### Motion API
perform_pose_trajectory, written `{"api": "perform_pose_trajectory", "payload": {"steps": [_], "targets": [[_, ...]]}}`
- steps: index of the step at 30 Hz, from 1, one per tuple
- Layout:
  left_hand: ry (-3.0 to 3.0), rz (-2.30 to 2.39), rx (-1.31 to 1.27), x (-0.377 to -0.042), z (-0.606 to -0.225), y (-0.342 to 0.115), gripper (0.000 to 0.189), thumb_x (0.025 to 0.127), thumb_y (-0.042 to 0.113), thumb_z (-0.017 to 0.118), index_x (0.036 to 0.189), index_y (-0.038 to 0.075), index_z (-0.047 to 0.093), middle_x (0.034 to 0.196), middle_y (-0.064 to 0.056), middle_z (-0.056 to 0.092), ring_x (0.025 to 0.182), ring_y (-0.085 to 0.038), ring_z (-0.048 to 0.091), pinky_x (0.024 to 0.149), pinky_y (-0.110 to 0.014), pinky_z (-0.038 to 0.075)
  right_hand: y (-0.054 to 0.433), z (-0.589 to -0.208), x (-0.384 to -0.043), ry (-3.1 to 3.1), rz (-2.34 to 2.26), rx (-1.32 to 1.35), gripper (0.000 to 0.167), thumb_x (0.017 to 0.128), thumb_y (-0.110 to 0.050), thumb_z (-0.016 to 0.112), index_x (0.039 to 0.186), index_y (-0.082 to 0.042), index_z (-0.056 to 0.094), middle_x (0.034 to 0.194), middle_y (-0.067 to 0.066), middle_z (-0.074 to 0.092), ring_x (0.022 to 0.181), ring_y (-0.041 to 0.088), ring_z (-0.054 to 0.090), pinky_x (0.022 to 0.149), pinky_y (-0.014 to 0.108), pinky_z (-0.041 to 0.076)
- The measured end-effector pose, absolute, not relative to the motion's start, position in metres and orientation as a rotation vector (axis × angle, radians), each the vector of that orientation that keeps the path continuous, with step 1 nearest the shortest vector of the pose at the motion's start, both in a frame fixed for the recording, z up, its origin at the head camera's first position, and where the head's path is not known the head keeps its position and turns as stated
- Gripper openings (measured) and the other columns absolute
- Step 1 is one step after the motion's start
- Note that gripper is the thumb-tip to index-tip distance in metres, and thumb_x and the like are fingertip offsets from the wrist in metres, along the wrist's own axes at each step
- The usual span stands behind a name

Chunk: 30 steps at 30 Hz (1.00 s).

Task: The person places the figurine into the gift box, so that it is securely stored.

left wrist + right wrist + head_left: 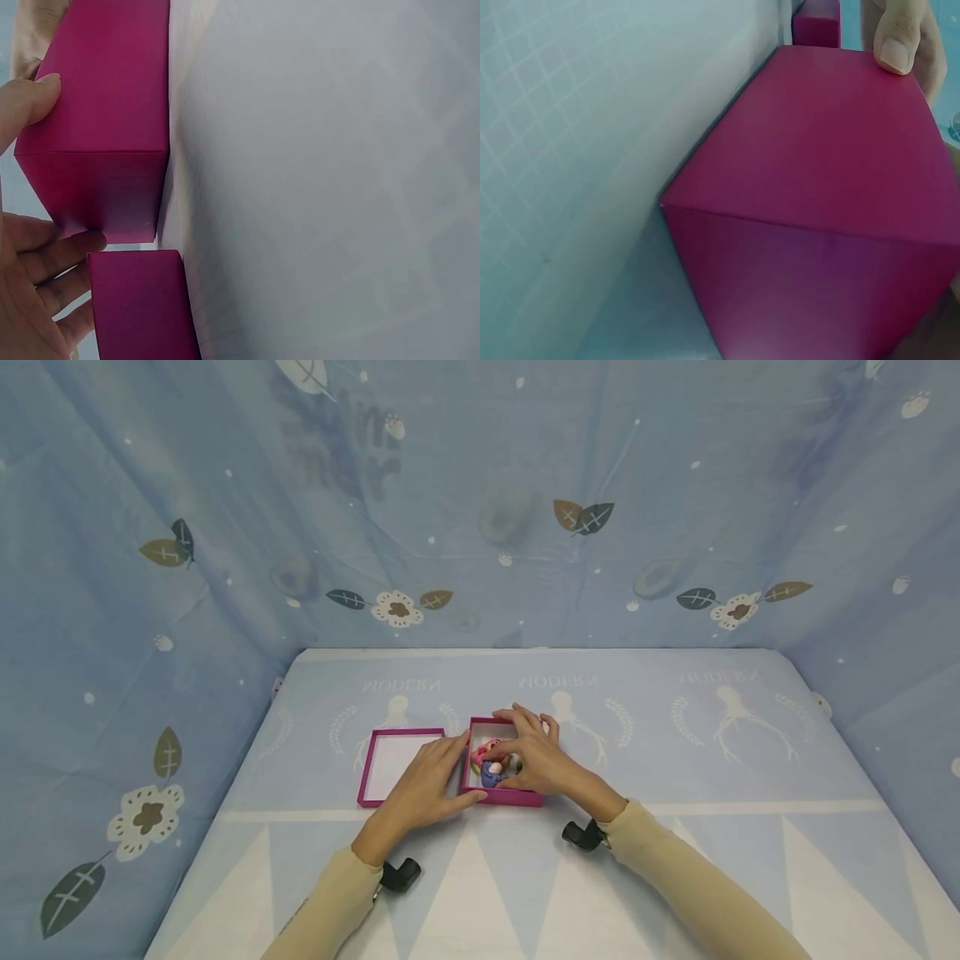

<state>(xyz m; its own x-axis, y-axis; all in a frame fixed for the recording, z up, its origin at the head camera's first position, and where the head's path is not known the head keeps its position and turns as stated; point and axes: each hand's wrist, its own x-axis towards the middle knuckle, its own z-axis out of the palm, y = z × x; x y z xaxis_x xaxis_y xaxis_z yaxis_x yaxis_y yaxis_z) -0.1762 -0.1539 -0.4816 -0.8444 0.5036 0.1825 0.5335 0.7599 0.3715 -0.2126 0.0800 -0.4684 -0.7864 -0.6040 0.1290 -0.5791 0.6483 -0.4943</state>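
A magenta box (517, 797) stands on the table with its pale inside facing up. Inside it are a small blue figurine (491, 775) with a light head and a pink figurine (487, 748), partly covered by fingers. My left hand (429, 783) holds the box at its near left corner, thumb on the near wall (105, 82) and fingers along the left wall (112, 191). Reaching in from the right, my right hand (546, 762) pinches the blue figurine between thumb and index finger, its other fingers spread over the far right side. The right wrist view shows mostly the box's outer walls (817, 142).
A shallower magenta lid (390, 760), white inside, lies open side up just left of the box, partly behind my left hand. The patterned tablecloth (675, 877) runs back to a blue printed curtain (480, 527), which also hangs along both sides.
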Motion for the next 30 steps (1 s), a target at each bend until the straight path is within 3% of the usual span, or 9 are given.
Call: {"api": "perform_pose_trajectory", "payload": {"steps": [9,30], "targets": [[-2.903,-0.650,-0.837,-0.1762,-0.4819,-0.1543,0.098,0.082,0.060,0.068,0.154,0.007,0.030,0.146,-0.013,0.049,0.134,-0.032,0.047,0.114,-0.049,0.035,0.0796,-0.4613,-0.2130,2.729,-0.859,-0.966,0.045,0.069,-0.030,0.090,0.111,-0.027,0.076,0.154,0.011,0.033,0.148,0.044,0.012,0.107,0.070,0.004],[-2.922,-0.655,-0.839,-0.1758,-0.4811,-0.1539,0.098,0.082,0.060,0.068,0.154,0.007,0.028,0.145,-0.013,0.050,0.134,-0.031,0.047,0.115,-0.049,0.034,0.0755,-0.4594,-0.2139,2.713,-0.793,-0.881,0.046,0.070,-0.028,0.089,0.113,-0.035,0.075,0.155,0.008,0.033,0.149,0.041,0.009,0.107,0.073,0.002]]}}
